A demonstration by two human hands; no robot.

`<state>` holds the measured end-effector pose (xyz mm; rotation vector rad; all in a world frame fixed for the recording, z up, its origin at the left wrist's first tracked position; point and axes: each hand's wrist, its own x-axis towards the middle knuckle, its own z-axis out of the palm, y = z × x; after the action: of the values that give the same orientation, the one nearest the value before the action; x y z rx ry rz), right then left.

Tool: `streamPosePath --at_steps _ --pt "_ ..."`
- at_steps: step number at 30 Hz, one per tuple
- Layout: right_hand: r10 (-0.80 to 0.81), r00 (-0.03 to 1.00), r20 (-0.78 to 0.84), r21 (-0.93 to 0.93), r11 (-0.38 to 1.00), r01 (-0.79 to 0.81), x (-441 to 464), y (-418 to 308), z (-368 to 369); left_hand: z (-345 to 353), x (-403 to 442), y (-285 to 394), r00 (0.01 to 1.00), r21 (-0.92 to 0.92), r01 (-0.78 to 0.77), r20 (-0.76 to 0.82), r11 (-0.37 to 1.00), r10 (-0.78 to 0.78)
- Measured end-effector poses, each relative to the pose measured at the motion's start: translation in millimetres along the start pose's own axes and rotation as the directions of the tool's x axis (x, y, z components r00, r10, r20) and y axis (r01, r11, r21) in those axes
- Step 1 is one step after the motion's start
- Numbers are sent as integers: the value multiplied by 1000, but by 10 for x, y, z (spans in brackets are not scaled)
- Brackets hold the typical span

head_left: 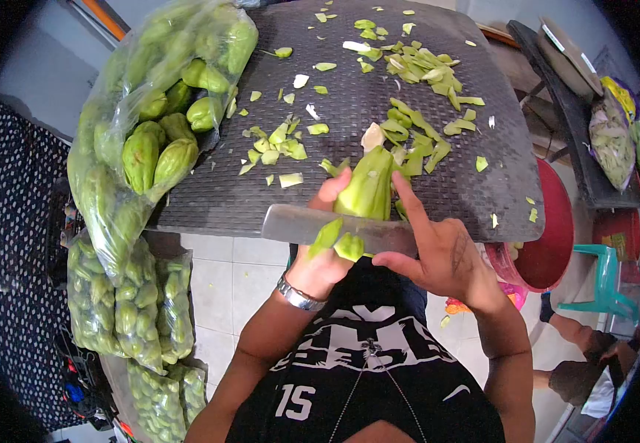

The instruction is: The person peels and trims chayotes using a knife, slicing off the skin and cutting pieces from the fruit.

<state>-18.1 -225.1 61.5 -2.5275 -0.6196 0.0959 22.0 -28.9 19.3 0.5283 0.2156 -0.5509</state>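
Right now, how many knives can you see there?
1: the knife in the right hand, its blade at the near end of the green vegetable in the left hand. Others may be hidden.

light green chayote (365, 186), dark grey table (475, 199), black shirt (335, 402) printed white, black cloth (21, 266) dotted white, red tub (558, 229).
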Motion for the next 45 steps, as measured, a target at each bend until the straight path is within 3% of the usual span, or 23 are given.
streamPosePath --at_steps 5,7,8,10,11,12,13,16,19,21,23,27,28,31,32,35,36,39,42,45 --pt "25 1000 -15 -65 998 -26 6 95 -30 33 -85 38 999 17 -4 42 1000 3" --pt "58 998 -5 -113 992 -58 1 96 -65 23 -78 17 1000 -1 9 -29 1000 -9" --pt "67 997 -49 -118 990 -72 -6 131 -59 10 -77 1 998 -10 17 -65 1000 -18" --pt "83 987 -140 -127 987 -102 -17 266 -54 -160 -130 67 996 51 82 23 995 -83" --pt "194 972 -130 -79 975 -205 -12 362 -105 -219 -151 94 991 83 113 64 990 -118" --pt "302 946 -115 -31 951 -307 9 497 -180 -38 -185 108 994 107 104 -51 989 -99" --pt "404 910 -94 14 914 -405 20 624 -245 1 -199 132 996 112 84 -49 990 -78" --pt "632 758 162 442 640 -629 34 938 -329 -27 -167 182 1000 109 12 -25 994 -10" --pt "624 767 150 579 573 -580 16 771 -300 21 -75 217 997 84 -16 -78 996 23" --pt "533 846 -6 377 785 -492 15 595 -164 15 46 197 996 19 -48 -78 999 49" --pt "358 932 -51 328 888 -323 8 257 -84 84 150 137 985 -31 -121 -130 992 116" --pt "120 975 -186 255 965 -70 37 -102 124 -25 141 241 999 107 -3 -47 994 8" --pt "83 971 -223 255 967 -24 46 -119 150 -47 201 194 982 -165 101 173 981 -72" --pt "290 908 -301 302 933 -197 240 -7 149 180 100 114 989 -10 -131 -71 991 130" --pt "406 850 -334 362 889 -282 307 75 180 127 134 126 990 -52 -108 -92 993 103" --pt "519 768 -375 559 787 -259 369 225 188 -17 135 129 982 -16 -136 -133 991 133" --pt "541 780 -313 599 750 -280 356 156 128 -9 126 143 982 -2 -137 -131 991 136" --pt "422 860 -288 468 845 -258 270 45 130 -123 152 154 996 31 -83 -29 996 83" --pt "181 960 -214 282 952 -117 128 -65 156 -181 194 15 981 13 -161 -107 987 161" --pt "31 985 -169 114 993 -12 66 -203 193 -186 161 118 997 13 41 60 999 -42"
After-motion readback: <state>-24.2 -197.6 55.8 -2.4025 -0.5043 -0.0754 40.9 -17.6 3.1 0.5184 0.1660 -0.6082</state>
